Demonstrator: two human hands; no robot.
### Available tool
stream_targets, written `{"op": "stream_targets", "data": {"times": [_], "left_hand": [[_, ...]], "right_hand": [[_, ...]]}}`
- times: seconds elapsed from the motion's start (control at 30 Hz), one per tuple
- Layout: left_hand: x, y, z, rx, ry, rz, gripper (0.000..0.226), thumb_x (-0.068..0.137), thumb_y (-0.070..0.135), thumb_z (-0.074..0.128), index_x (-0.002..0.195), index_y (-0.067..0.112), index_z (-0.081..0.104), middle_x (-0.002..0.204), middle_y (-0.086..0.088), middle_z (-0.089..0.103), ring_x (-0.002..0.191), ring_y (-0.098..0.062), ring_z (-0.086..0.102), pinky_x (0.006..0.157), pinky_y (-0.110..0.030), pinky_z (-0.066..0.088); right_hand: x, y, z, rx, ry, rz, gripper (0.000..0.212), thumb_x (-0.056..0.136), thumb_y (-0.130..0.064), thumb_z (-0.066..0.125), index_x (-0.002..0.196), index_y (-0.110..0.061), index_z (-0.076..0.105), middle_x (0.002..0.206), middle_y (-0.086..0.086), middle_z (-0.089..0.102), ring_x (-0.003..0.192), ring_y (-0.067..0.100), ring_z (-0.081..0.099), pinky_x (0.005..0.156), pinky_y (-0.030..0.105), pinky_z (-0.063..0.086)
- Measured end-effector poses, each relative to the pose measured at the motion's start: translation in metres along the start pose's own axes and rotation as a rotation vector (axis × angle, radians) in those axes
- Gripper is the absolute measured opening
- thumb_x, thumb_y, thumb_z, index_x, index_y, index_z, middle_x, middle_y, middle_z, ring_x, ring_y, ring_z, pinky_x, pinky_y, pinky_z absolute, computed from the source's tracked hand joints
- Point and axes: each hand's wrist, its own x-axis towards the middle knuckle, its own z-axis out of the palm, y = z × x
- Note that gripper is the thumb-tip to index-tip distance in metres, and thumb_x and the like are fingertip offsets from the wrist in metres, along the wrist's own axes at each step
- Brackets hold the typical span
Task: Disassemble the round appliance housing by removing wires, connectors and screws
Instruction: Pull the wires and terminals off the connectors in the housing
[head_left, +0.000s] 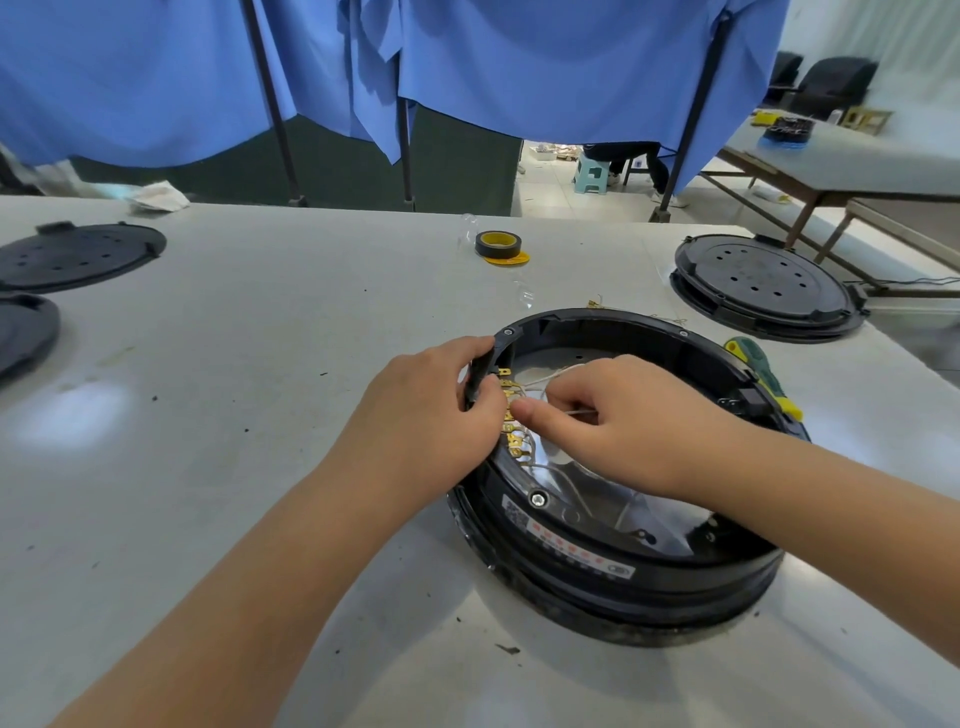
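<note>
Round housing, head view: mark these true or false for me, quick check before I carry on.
1. The left hand grips the housing's left rim. True.
2. The right hand holds the screwdriver. False: the green and yellow screwdriver lies on the table behind the housing's right edge; the right hand pinches a pale wire near the brass terminals.
3. The tape roll sits inside the housing. False: it stands on the table beyond it.
4. A screw is still in the near rim. True.
5. Another black round unit sits at the far right. True.
</note>
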Motion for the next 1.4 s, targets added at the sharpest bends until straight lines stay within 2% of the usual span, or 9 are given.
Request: {"op": "stream_targets", "data": {"times": [0.2, 0.4, 0.53, 0.63, 0.87, 1.13, 1.2, 1.3, 1.4], "left_hand": [[-0.001, 0.000, 0.000, -0.004, -0.001, 0.000, 0.035, 0.088, 0.027, 0.051, 0.122, 0.033, 0.061, 0.049, 0.033, 0.050, 0.052, 0.005, 0.050, 0.051, -0.018, 0.030], [-0.001, 0.000, 0.000, -0.009, 0.007, 0.001, 0.037, 0.087, 0.027, 0.053, 0.124, 0.029, 0.061, 0.044, 0.022, 0.049, 0.046, -0.006, 0.042, 0.053, -0.017, 0.032], [-0.001, 0.000, 0.001, -0.022, 0.012, 0.005, 0.038, 0.088, 0.027, 0.053, 0.124, 0.028, 0.062, 0.042, 0.016, 0.048, 0.046, -0.006, 0.041, 0.054, -0.015, 0.032], [-0.001, 0.000, 0.000, -0.027, 0.010, 0.006, 0.038, 0.088, 0.027, 0.053, 0.124, 0.028, 0.062, 0.048, 0.022, 0.054, 0.046, -0.004, 0.043, 0.054, -0.014, 0.031], [-0.001, 0.000, -0.001, -0.019, -0.028, 0.022, 0.037, 0.089, 0.026, 0.053, 0.126, 0.028, 0.060, 0.046, 0.030, 0.050, 0.051, 0.005, 0.049, 0.050, -0.013, 0.031], [-0.001, 0.001, -0.002, -0.029, -0.018, 0.013, 0.036, 0.089, 0.027, 0.053, 0.124, 0.028, 0.060, 0.046, 0.021, 0.052, 0.059, -0.001, 0.053, 0.051, -0.011, 0.030], [-0.001, 0.001, -0.002, -0.029, -0.007, 0.010, 0.037, 0.089, 0.028, 0.053, 0.125, 0.028, 0.061, 0.055, 0.024, 0.057, 0.056, -0.007, 0.051, 0.052, -0.010, 0.030], [-0.001, 0.002, -0.001, -0.023, 0.007, 0.016, 0.038, 0.088, 0.027, 0.054, 0.126, 0.027, 0.061, 0.072, 0.028, 0.051, 0.072, -0.017, 0.052, 0.053, -0.010, 0.030], [-0.001, 0.002, -0.001, -0.014, 0.009, 0.027, 0.038, 0.088, 0.027, 0.054, 0.126, 0.027, 0.060, 0.065, 0.022, 0.055, 0.051, -0.008, 0.047, 0.050, -0.010, 0.030]], "right_hand": [[-0.001, 0.005, -0.005, -0.028, -0.055, 0.040, 0.058, 0.084, -0.066, 0.034, 0.051, -0.018, 0.030, 0.044, -0.003, 0.031, 0.043, 0.012, 0.030, 0.048, 0.031, 0.025], [-0.001, 0.006, -0.010, -0.054, -0.066, 0.020, 0.061, 0.083, -0.066, 0.034, 0.048, -0.016, 0.029, 0.041, -0.003, 0.026, 0.042, 0.014, 0.028, 0.047, 0.031, 0.024], [-0.001, 0.008, -0.012, -0.009, -0.092, -0.005, 0.060, 0.086, -0.062, 0.039, 0.041, -0.022, 0.042, 0.038, -0.004, 0.029, 0.041, 0.013, 0.032, 0.047, 0.027, 0.024], [0.001, 0.011, -0.012, 0.037, -0.122, -0.014, 0.053, 0.090, -0.054, 0.045, 0.043, -0.030, 0.050, 0.039, -0.004, 0.031, 0.041, 0.011, 0.032, 0.046, 0.026, 0.024], [0.002, 0.019, -0.008, 0.155, -0.165, 0.004, 0.057, 0.086, -0.056, 0.046, 0.053, -0.010, 0.042, 0.042, -0.005, 0.026, 0.043, 0.010, 0.026, 0.046, 0.025, 0.021], [0.001, 0.022, -0.006, 0.254, -0.184, 0.033, 0.056, 0.089, -0.050, 0.050, 0.049, -0.019, 0.027, 0.044, -0.008, 0.020, 0.044, 0.009, 0.019, 0.046, 0.027, 0.017], [0.001, 0.021, -0.007, 0.245, -0.192, 0.032, 0.056, 0.089, -0.051, 0.049, 0.049, -0.019, 0.026, 0.045, -0.008, 0.019, 0.044, 0.009, 0.019, 0.047, 0.028, 0.016], [0.000, 0.020, -0.008, 0.219, -0.186, 0.019, 0.056, 0.085, -0.058, 0.045, 0.050, -0.019, 0.026, 0.047, -0.006, 0.019, 0.045, 0.010, 0.019, 0.048, 0.029, 0.017], [-0.001, 0.020, -0.009, 0.195, -0.173, 0.013, 0.055, 0.088, -0.053, 0.046, 0.051, -0.018, 0.026, 0.049, -0.005, 0.020, 0.046, 0.011, 0.020, 0.050, 0.031, 0.019]]}}
